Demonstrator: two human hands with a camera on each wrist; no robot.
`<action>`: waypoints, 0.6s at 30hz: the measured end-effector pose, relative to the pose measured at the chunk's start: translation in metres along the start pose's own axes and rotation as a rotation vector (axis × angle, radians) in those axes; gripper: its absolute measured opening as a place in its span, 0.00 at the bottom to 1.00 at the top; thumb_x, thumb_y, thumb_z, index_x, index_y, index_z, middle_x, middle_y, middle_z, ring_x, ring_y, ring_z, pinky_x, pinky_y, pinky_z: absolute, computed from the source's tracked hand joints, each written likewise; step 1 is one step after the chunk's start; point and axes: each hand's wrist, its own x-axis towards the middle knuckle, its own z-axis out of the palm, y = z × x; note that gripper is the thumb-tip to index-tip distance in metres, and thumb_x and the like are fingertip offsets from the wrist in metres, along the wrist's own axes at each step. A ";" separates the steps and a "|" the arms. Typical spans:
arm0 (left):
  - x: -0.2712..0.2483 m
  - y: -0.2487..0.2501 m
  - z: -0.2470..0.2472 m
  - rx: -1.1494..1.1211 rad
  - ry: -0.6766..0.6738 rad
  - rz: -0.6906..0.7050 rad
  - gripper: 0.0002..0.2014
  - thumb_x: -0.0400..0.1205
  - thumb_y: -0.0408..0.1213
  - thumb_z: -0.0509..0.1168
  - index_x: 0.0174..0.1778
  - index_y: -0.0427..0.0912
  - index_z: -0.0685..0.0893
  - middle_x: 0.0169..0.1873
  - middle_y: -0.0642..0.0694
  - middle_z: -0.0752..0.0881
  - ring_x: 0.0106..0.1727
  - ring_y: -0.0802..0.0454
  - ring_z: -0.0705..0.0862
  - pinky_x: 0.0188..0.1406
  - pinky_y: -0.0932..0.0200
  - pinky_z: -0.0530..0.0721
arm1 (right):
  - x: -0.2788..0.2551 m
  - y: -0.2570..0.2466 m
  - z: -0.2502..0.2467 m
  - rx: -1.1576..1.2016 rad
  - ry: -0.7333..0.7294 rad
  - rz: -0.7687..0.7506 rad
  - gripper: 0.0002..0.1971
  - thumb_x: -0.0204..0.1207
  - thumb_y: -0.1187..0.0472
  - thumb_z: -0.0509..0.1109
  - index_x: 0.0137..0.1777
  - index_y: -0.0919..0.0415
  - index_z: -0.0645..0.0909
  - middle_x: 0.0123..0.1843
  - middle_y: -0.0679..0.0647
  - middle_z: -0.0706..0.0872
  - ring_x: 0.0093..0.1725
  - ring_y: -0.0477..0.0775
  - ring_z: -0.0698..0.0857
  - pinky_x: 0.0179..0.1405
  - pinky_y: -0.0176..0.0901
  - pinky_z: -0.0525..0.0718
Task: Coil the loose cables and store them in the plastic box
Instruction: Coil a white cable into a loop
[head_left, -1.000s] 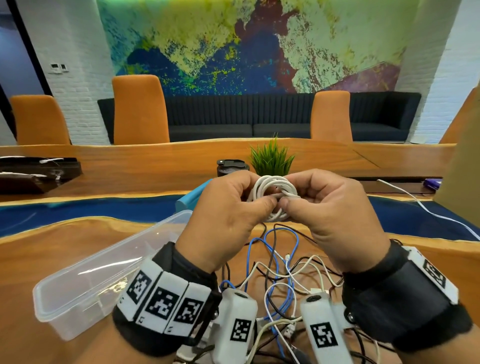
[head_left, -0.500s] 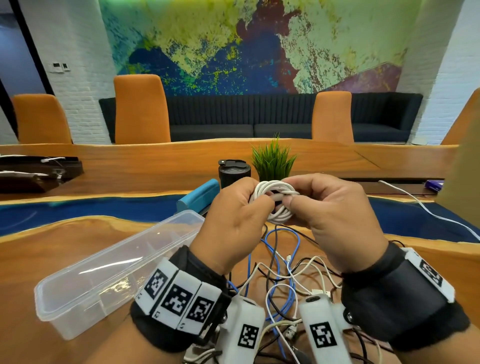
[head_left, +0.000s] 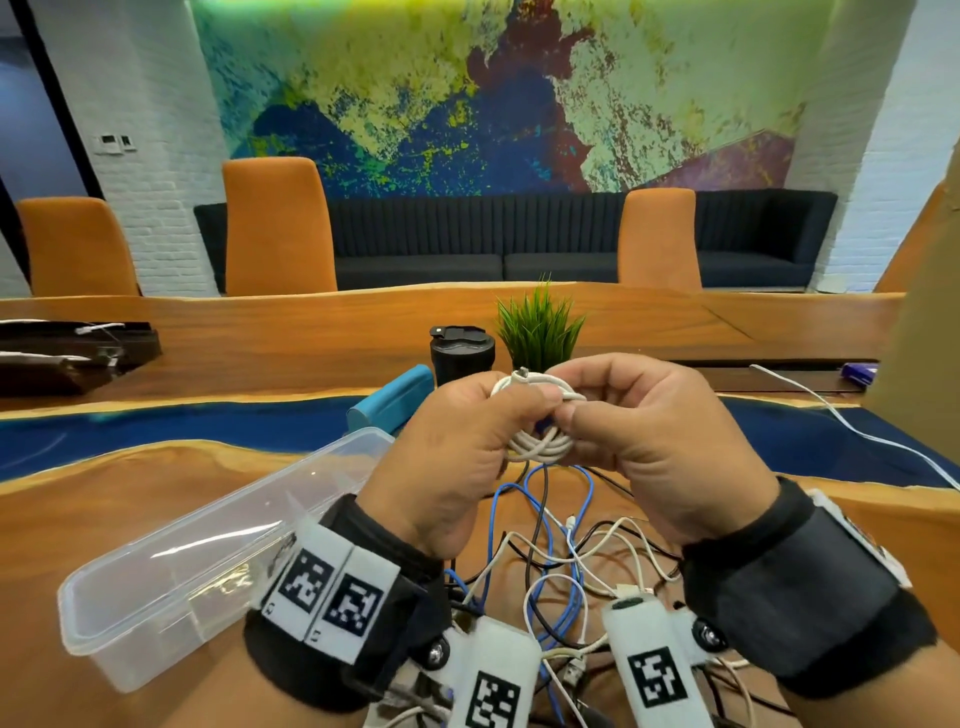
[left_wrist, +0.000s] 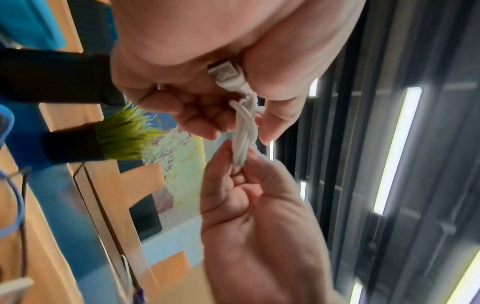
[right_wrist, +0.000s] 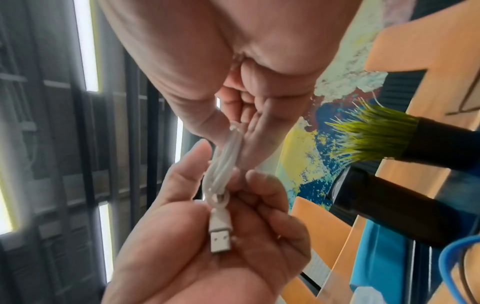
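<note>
A white cable wound into a small coil (head_left: 540, 441) is held above the table between both hands. My left hand (head_left: 498, 410) grips its left side, with the USB plug (right_wrist: 220, 238) lying against that palm. My right hand (head_left: 576, 400) pinches the right side of the coil (left_wrist: 245, 133) between thumb and fingers. A small connector end (head_left: 522, 371) sticks up at the coil's top. Below the hands, loose blue, black and white cables (head_left: 561, 545) lie tangled on the wood. The clear plastic box (head_left: 171, 618) stands open and empty at the lower left.
A black tumbler (head_left: 460, 353), a small potted green plant (head_left: 540, 332) and a blue case (head_left: 395, 400) stand just beyond the hands. Another white cable (head_left: 857, 426) trails across the table's blue strip on the right. Orange chairs line the far side.
Both hands keep hold of the white coil. They have turned it a little, and a connector end now shows at its top. The left wrist has drifted right, nearer the tangle.
</note>
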 end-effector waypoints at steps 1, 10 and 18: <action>0.001 -0.003 0.001 0.056 0.077 0.062 0.09 0.83 0.37 0.66 0.42 0.37 0.87 0.27 0.50 0.84 0.28 0.59 0.80 0.28 0.64 0.78 | -0.001 -0.001 0.000 -0.034 0.005 -0.011 0.11 0.73 0.78 0.71 0.50 0.65 0.88 0.45 0.66 0.92 0.40 0.62 0.90 0.36 0.50 0.89; 0.009 0.001 -0.014 -0.176 0.074 0.018 0.12 0.81 0.38 0.66 0.52 0.33 0.87 0.37 0.43 0.91 0.32 0.57 0.85 0.30 0.66 0.82 | -0.001 -0.010 -0.001 0.014 0.051 -0.024 0.14 0.74 0.80 0.68 0.55 0.69 0.87 0.48 0.70 0.90 0.41 0.63 0.89 0.43 0.56 0.91; 0.007 0.001 -0.012 -0.458 -0.084 -0.137 0.12 0.75 0.40 0.65 0.48 0.46 0.92 0.36 0.52 0.89 0.34 0.60 0.79 0.37 0.60 0.65 | 0.002 -0.007 -0.002 0.027 0.075 0.055 0.09 0.70 0.69 0.74 0.50 0.61 0.87 0.42 0.58 0.91 0.38 0.53 0.88 0.28 0.40 0.86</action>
